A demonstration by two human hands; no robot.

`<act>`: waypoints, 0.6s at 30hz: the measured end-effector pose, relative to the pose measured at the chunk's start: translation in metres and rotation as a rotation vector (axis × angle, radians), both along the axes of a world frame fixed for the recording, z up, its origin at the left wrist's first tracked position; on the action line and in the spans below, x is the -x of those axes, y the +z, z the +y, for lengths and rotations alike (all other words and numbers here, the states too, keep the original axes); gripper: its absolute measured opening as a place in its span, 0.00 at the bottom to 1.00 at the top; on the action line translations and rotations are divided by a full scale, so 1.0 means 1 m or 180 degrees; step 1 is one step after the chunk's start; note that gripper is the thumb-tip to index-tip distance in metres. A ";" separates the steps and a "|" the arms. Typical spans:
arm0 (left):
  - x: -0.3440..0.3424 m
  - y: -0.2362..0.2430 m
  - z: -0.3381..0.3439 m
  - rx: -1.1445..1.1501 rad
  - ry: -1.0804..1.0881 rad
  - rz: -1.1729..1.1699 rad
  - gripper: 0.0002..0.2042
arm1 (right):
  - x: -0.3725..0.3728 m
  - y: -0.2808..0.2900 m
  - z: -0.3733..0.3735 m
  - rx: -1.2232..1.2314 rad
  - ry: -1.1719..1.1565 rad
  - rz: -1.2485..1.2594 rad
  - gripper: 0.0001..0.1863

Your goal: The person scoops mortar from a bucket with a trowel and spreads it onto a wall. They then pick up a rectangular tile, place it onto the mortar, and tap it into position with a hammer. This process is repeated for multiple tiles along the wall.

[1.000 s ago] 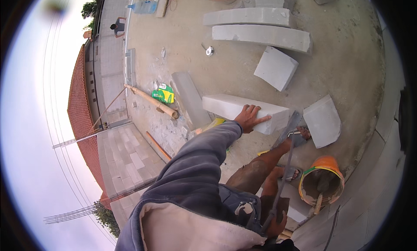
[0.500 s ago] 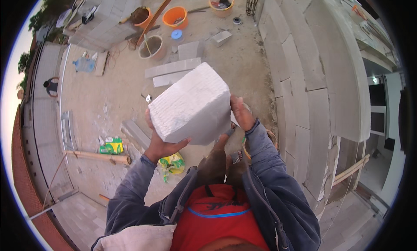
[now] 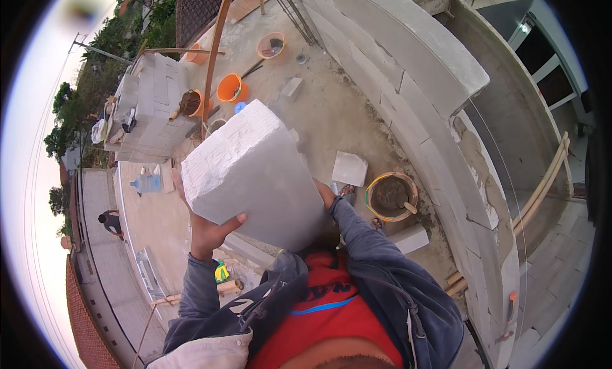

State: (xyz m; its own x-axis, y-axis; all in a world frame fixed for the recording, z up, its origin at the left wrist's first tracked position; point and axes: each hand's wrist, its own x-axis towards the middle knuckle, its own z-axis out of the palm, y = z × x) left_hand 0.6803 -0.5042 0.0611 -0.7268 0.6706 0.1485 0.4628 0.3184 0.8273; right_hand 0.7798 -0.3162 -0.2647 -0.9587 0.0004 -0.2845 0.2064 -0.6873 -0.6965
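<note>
Between my two hands I hold a large white aerated concrete block [image 3: 255, 171], lifted in front of my chest and tilted. My left hand [image 3: 207, 228] is wrapped round its left side, the thumb lying on the near face. On the right side my right hand [image 3: 326, 193] presses against the block, which hides part of its fingers. Right of the block, a bucket of grey mortar [image 3: 390, 197] with a trowel [image 3: 410, 207] in it stands on the floor. A smaller cut block [image 3: 350, 169] lies just beyond that bucket, near my feet.
A block wall [image 3: 408, 114] curves along my right, with mortar on its stepped end [image 3: 475, 171]. Orange buckets [image 3: 231, 88] and stacked blocks [image 3: 150, 107] stand farther off. Bamboo poles [image 3: 542, 181] lean beyond the wall. Another person [image 3: 111, 223] is far to the left.
My view has turned toward the wall on the right. The block has come up closer to me, still in both hands. The mortar bucket now shows fully.
</note>
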 end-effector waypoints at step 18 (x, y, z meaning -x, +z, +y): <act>0.095 -0.125 -0.028 -0.1870 0.0497 -0.2446 0.38 | -0.094 0.167 0.052 -0.2716 -0.0285 0.0003 0.64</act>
